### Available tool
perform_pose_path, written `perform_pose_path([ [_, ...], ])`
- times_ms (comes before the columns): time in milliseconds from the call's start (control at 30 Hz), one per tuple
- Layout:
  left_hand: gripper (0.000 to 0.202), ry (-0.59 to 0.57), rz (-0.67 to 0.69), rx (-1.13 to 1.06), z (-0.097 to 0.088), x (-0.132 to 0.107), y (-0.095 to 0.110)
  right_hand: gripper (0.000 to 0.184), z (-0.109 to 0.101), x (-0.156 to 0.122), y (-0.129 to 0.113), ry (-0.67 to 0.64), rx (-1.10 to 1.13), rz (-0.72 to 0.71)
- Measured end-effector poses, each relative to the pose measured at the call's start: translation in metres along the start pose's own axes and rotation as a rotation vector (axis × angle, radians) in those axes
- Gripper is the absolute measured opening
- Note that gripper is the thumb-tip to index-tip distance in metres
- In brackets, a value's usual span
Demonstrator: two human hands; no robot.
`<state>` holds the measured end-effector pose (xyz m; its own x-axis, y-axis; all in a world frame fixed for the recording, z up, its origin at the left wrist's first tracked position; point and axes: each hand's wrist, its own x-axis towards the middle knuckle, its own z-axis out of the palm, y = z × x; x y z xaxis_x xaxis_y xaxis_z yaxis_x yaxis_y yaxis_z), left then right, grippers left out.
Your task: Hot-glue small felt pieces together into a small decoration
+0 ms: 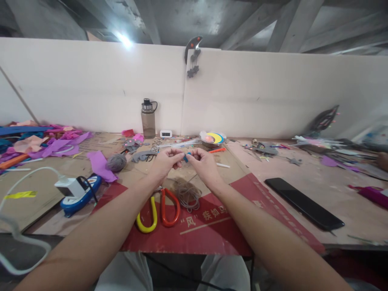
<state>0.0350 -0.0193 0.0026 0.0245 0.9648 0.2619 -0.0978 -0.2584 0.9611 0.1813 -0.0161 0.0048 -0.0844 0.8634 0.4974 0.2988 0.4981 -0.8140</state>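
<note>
Over the middle of the table, my left hand (166, 163) and my right hand (204, 165) meet fingertip to fingertip. Both pinch a small blue piece (186, 157), too small for me to tell its kind. Below them lies a loose coil of grey cord (188, 196) on red printed cardboard (212, 232). Scissors (170, 208) with one yellow and one red handle rest just left of the cord, their blades mostly hidden by my left wrist. A ball of grey yarn (116, 163) sits left of my left hand.
A power strip (80, 196) with a white plug is at left, near heaped coloured felt (57, 143). A water bottle (148, 121) and small clock (165, 133) stand by the white partition (91, 85). A black phone (303, 203) lies at right. A bowl (212, 139) stands behind my hands.
</note>
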Motion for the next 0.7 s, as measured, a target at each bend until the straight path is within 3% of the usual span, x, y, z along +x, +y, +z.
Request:
perform_pose_path([
  [167,0.022,-0.062,0.020,0.062,0.000,-0.003,0.004,0.019,0.000,-0.003,-0.003,0.003,-0.005,-0.020],
  [400,0.017,0.004,0.121,0.249,-0.003,-0.005,0.007,0.018,0.007,-0.005,0.002,-0.001,0.013,-0.001],
  [567,0.021,0.097,0.065,0.228,-0.008,-0.001,0.005,0.024,0.013,-0.009,0.010,-0.010,0.192,0.105],
  [700,0.024,0.230,0.016,0.123,-0.014,0.003,0.006,0.014,0.015,-0.016,0.007,-0.141,0.172,0.118],
])
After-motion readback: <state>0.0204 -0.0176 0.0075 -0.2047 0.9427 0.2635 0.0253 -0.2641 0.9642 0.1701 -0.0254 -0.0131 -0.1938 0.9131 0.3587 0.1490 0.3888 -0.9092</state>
